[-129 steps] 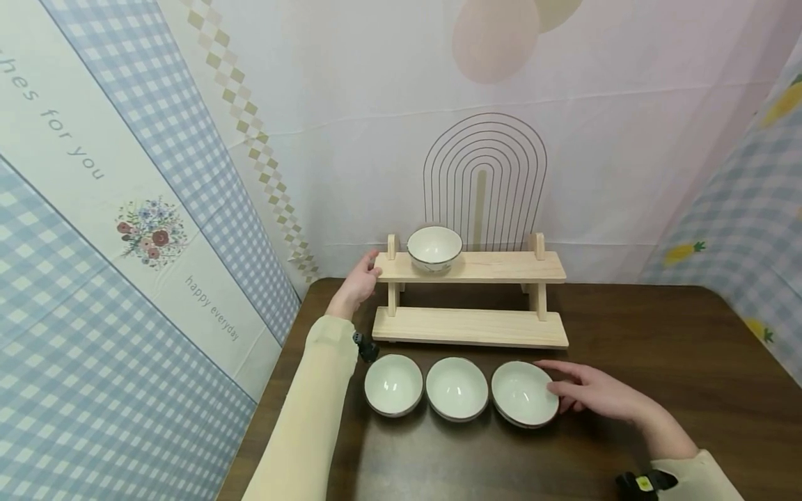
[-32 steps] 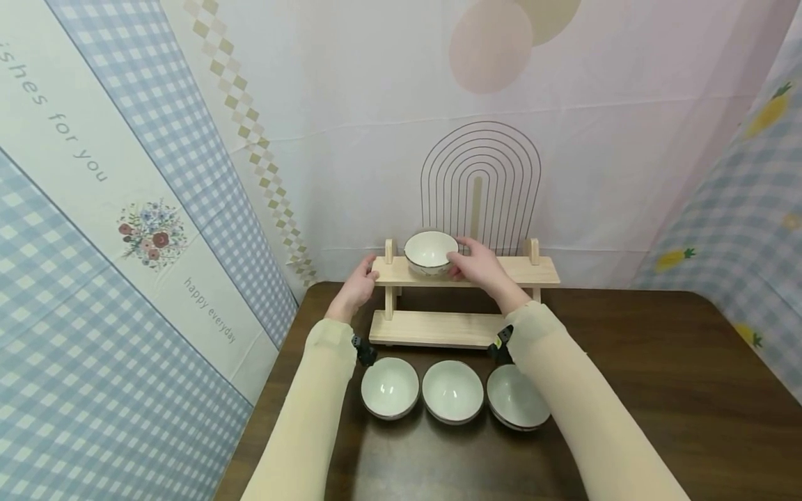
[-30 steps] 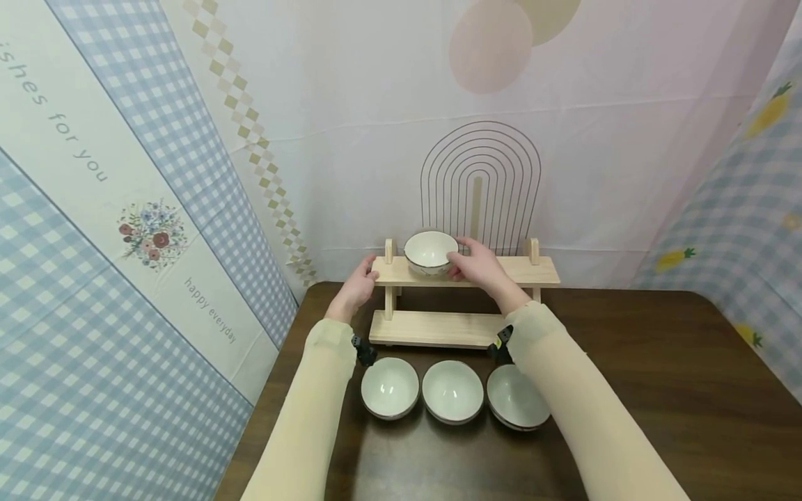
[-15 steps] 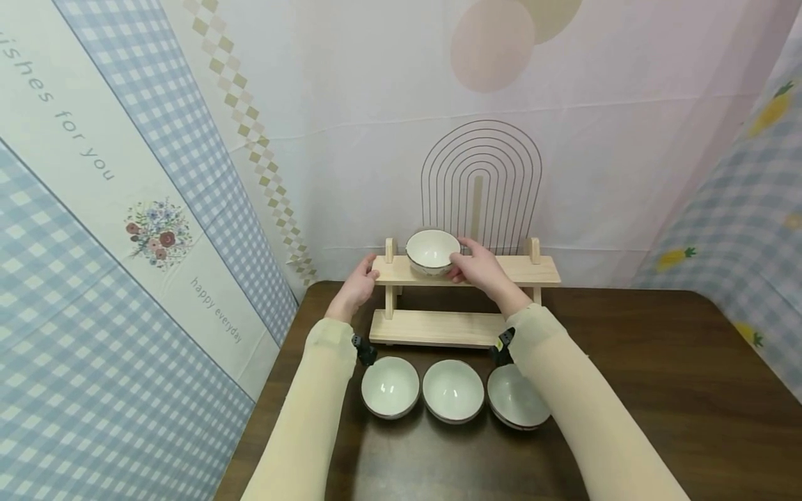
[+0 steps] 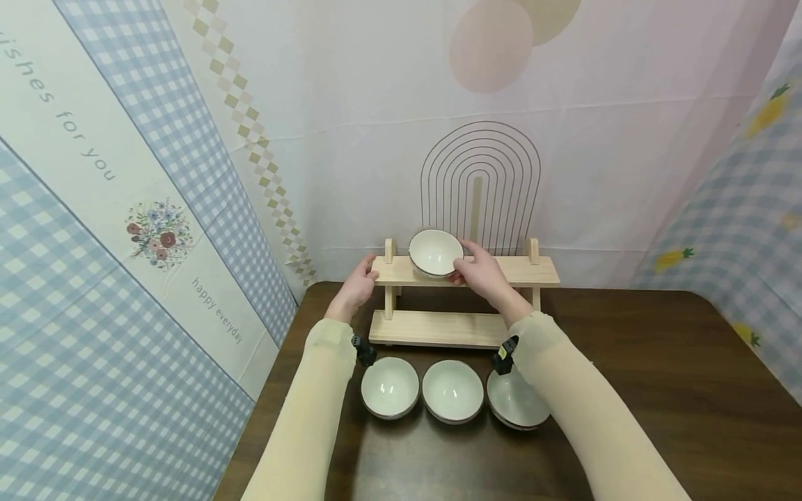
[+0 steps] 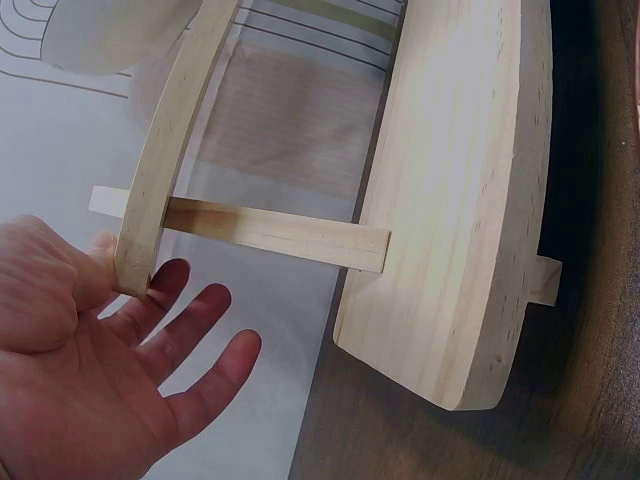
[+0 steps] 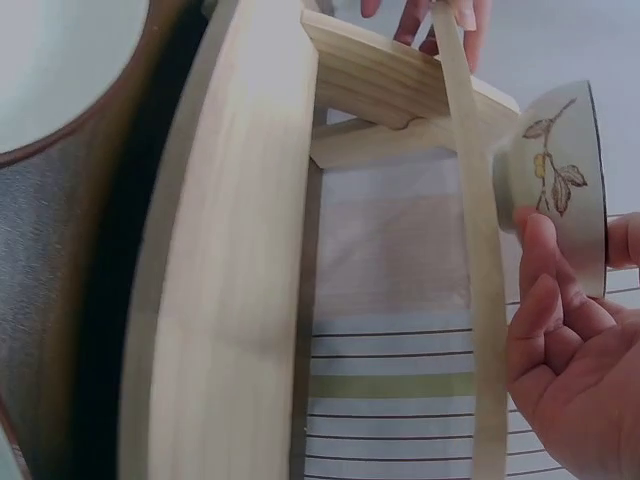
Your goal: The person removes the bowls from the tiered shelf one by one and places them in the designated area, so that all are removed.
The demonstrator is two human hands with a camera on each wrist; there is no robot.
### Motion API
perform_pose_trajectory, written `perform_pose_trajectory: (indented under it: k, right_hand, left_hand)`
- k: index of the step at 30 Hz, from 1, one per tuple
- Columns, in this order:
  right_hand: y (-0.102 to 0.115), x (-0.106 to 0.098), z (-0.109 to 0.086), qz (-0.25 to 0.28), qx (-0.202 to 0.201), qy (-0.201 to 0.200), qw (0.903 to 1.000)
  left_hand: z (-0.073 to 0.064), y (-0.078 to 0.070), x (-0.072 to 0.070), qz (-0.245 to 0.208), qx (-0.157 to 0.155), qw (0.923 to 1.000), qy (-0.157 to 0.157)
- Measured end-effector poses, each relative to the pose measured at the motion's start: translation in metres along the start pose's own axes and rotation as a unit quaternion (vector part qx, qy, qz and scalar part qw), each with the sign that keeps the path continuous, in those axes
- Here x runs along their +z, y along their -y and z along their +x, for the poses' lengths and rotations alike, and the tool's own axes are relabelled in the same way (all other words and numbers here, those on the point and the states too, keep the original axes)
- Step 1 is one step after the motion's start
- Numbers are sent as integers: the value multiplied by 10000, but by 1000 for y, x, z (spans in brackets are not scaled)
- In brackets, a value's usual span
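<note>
My right hand (image 5: 485,273) grips the right side of a white bowl (image 5: 435,252) above the top board of a two-tier wooden shelf (image 5: 464,328). The bowl tips slightly toward me; in the right wrist view its outside bears a leafy branch, and whether its foot touches the board I cannot tell. My left hand (image 5: 358,286) pinches the left end of the top board; in the left wrist view its other fingers (image 6: 215,385) spread below. Three more white bowls stand in a row before the shelf: left (image 5: 390,388), middle (image 5: 452,392) and right (image 5: 515,400), the last partly hidden by my right forearm.
The shelf stands at the back of a dark wooden table (image 5: 651,362), close to a printed cloth backdrop (image 5: 376,139). Upright pegs (image 5: 534,250) rise at both ends of the top board. A blue checked cloth (image 5: 125,313) hangs along the left side.
My right hand has gone from the right front bowl to the bowl on the top board. Over the last second that bowl shifted slightly right and tipped toward me. My left hand stayed put.
</note>
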State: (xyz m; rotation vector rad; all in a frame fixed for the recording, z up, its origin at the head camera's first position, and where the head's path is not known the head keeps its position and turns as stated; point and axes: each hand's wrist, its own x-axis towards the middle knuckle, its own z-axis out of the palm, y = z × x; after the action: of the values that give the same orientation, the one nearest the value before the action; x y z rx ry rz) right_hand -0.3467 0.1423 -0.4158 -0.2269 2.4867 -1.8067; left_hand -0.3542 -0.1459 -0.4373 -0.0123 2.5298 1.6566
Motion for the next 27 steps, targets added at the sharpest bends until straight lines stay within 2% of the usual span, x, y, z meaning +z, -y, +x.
perform_pose_trajectory:
  k: [11, 17, 27]
  right_hand:
    - [-13, 0, -5, 642, 93, -178, 9977]
    - [-18, -11, -11, 863, 254, -39, 9959]
    - [-24, -34, -34, 857, 153, 250, 9959]
  left_hand:
    - [4, 0, 2, -76, -83, 9999, -48]
    - [5, 0, 3, -58, -95, 9999, -85]
    - [9, -3, 4, -64, -118, 9999, -92]
